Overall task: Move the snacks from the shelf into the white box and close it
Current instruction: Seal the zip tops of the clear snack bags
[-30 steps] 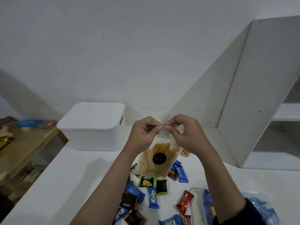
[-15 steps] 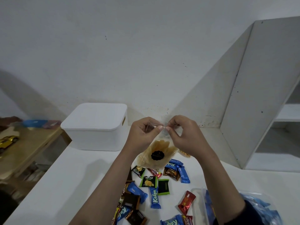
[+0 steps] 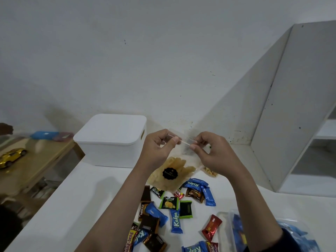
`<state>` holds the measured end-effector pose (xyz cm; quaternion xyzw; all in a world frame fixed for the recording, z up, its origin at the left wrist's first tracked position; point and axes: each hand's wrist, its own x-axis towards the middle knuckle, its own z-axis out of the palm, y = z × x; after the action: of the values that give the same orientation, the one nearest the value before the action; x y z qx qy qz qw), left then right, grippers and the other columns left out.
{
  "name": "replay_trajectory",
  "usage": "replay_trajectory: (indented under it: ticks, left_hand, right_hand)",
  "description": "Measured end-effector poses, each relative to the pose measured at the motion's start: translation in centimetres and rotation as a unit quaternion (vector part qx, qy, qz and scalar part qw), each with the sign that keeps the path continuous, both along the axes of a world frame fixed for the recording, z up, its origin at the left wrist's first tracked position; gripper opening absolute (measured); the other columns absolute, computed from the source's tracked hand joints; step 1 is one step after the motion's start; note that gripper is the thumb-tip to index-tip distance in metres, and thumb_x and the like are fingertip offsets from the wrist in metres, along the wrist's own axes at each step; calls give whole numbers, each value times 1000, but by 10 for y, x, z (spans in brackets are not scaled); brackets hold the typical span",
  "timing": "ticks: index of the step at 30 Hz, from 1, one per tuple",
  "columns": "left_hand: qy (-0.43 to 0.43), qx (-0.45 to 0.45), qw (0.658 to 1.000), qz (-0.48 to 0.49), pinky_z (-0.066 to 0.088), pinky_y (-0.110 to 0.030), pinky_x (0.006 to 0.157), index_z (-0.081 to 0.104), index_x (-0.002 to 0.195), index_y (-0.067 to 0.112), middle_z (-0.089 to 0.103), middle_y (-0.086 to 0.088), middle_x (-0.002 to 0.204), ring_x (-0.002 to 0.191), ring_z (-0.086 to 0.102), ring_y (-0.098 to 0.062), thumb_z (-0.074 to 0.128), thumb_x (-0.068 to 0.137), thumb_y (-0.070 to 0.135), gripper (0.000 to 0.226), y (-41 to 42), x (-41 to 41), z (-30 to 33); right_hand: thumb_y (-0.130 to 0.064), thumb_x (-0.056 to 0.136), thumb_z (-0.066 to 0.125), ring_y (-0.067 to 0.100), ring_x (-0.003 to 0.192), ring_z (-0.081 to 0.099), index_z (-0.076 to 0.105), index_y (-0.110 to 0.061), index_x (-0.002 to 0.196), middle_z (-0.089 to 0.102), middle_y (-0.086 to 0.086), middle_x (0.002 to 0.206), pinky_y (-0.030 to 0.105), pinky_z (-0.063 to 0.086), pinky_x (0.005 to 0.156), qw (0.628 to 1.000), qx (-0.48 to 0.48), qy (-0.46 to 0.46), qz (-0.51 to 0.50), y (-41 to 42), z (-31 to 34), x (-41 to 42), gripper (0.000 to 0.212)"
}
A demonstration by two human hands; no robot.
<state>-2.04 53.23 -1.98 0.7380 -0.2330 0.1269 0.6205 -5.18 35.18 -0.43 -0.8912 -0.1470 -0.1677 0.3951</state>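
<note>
Left hand and right hand each pinch the top edge of a clear plastic bag of pale chips. Lidded white plastic box at ten o'clock, unopened. Wrapped snacks scattered on white table; looks early, nothing visibly boxed.

Scattered snacks crowd the table centre; its left stays free.
</note>
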Motion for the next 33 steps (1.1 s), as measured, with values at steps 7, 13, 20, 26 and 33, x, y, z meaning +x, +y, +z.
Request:
replay_trajectory:
  ticks: [7, 13, 20, 26, 33]
  left_hand:
    - [63, -39, 996, -51, 51, -22, 68, 74, 71, 15, 73, 2, 71, 74, 67, -15, 62, 81, 16, 16, 5, 0, 0]
    - [88, -34, 993, -65, 51, -38, 75, 75, 72, 19, 71, 4, 71, 74, 63, -14, 79, 64, 18, 9, 6, 4, 3]
    - [78, 0, 996, -47, 51, -47, 75, 75, 75, 20, 73, 4, 75, 78, 61, -29, 77, 74, 14, 7, 1, 7, -2]
    - [33, 20, 999, 3, 41, -25, 63, 72, 75, 18, 69, 12, 71, 68, 53, -13, 74, 77, 16, 4, -5, 4, -4]
    - [46, -15, 998, 35, 49, -49, 75, 72, 67, 28, 69, 11, 68, 73, 58, -17, 77, 75, 13, 17, -1, 9, 9]
  right_hand:
    - [-17, 86, 63, 11, 71, 55, 56, -24, 77, 56, -14, 72, 32, 43, 76, 998, -47, -24, -21, 4, -7, 2, 14]
    - [-18, 87, 63, 9, 73, 55, 62, -16, 81, 59, -9, 75, 26, 45, 65, 999, -38, -31, -13, 3, -8, 5, 6]
    - [-5, 85, 58, 12, 73, 52, 53, -17, 79, 56, -4, 76, 31, 46, 65, 995, -38, -75, 45, 9, -7, 0, 15]
    - [-1, 85, 56, 9, 73, 48, 54, -13, 81, 54, -4, 76, 19, 40, 64, 995, -16, -86, 52, 11, -6, 2, 13]
    - [-14, 85, 65, -5, 77, 56, 64, -18, 84, 64, -9, 79, 1, 38, 66, 998, 60, -11, 21, 3, 5, 1, 4]
